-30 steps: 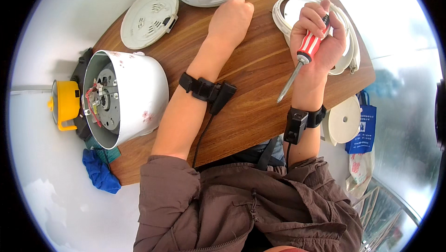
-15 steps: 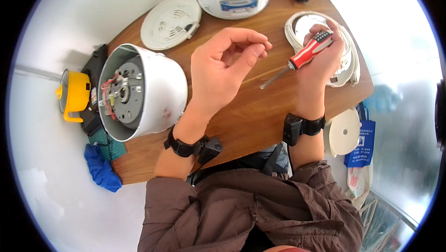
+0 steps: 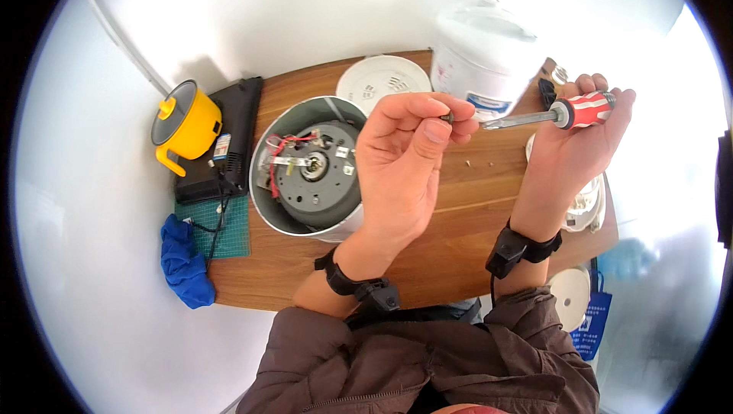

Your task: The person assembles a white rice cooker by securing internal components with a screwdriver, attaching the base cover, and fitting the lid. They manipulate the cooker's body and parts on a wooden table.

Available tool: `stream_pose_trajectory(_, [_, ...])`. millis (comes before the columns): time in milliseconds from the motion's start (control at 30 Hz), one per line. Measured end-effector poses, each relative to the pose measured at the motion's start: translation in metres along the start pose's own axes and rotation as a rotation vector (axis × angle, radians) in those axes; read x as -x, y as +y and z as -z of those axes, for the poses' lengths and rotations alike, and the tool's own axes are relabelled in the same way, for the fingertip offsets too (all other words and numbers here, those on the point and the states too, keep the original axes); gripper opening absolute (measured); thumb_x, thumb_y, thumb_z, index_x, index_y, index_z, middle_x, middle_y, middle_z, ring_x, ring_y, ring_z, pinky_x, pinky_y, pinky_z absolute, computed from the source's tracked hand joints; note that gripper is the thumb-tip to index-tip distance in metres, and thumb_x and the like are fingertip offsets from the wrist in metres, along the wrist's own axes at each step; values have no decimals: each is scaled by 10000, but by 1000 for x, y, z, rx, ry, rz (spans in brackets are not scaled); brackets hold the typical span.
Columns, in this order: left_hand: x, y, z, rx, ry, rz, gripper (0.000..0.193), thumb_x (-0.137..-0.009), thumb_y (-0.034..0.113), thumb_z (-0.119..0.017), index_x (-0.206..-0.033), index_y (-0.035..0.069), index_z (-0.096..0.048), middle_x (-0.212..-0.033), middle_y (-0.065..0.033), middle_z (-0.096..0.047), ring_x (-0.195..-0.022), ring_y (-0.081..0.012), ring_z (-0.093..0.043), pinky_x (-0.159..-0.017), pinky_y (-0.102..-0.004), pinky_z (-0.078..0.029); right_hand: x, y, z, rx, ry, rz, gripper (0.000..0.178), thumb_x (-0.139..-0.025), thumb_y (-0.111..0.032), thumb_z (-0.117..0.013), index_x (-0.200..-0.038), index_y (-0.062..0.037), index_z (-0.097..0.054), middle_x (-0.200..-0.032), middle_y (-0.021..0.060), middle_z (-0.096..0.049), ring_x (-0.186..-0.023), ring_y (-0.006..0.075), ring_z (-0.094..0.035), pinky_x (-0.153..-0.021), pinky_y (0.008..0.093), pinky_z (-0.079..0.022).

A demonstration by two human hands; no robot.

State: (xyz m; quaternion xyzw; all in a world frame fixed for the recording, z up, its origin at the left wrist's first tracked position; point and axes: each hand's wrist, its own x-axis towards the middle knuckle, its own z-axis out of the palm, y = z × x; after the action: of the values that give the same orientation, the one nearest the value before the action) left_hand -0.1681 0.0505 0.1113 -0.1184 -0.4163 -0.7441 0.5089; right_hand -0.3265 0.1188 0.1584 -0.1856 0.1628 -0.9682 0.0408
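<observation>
My left hand (image 3: 401, 166) pinches a small dark screw (image 3: 447, 117) between thumb and forefinger. A red-and-white screwdriver (image 3: 586, 111) lies in my right hand (image 3: 573, 147), the fingers wrapped round its handle. Its metal shaft points left, and the tip is close to the pinched screw; whether they touch I cannot tell. Behind and left of my left hand stands a round white appliance housing (image 3: 263, 200), its open side showing. Inside it are a grey metal disc (image 3: 328, 193) and red wires (image 3: 275, 162). My left hand and wrist cover part of its right side.
A round white vented cover (image 3: 382, 74) and a white bucket (image 3: 477, 63) stand at the back. Two tiny bits (image 3: 479, 163) lie on the wooden table (image 3: 458, 238). Left are a yellow pot (image 3: 191, 120), a black flat device (image 3: 237, 128), a green mat (image 3: 233, 231) and blue cloth (image 3: 183, 269).
The screwdriver has swung from pointing down-left to nearly level, its tip now by my left fingertips. Both hands appear further right, and the view has shifted, showing more of the housing's inside.
</observation>
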Motion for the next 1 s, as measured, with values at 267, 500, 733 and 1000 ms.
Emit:
stream_pose_trajectory(267, [-2, 6, 3, 212, 110, 141, 145, -1021, 108, -663, -1155, 64, -628, -1225, -139, -702, -1063, -205, -692, -968, -335, -540, 8, 32, -9, 25, 5, 13, 276, -1073, -297, -577, -1055, -29, -510, -999, 58, -569, -876, 140, -551, -740, 285, -492])
stream_pose_trajectory(500, [0, -10, 6, 197, 124, 175, 179, -1047, 162, -617, -1220, 119, -620, -1283, -108, -673, -1087, -211, -693, -957, -345, -581, 4, 24, -2, 125, 13, 152, 275, -1064, -316, -580, -1033, -54, -503, -1002, 60, -594, -881, 160, -578, -765, 288, -506])
stream_pose_trajectory(733, [-2, -7, 4, 234, 189, 102, 166, -1029, 105, -650, -1186, 58, -621, -1225, -152, -698, -1046, -204, -704, -936, -324, -563, 7, 24, 0, 203, -18, 341, 311, -1070, -374, -551, -1089, -69, -498, -1028, 68, -623, -898, 180, -610, -785, 305, -523])
stream_pose_trajectory(1000, [-16, 14, 8, -91, 154, -302, 174, -1021, 61, -649, -1179, 12, -597, -1187, -188, -709, -981, -213, -709, -901, -343, -581, 13, 47, 3, 202, -409, 96, 376, -1107, -311, -467, -1275, 24, -493, -925, 207, -702, -708, 207, -684, -602, 305, -558])
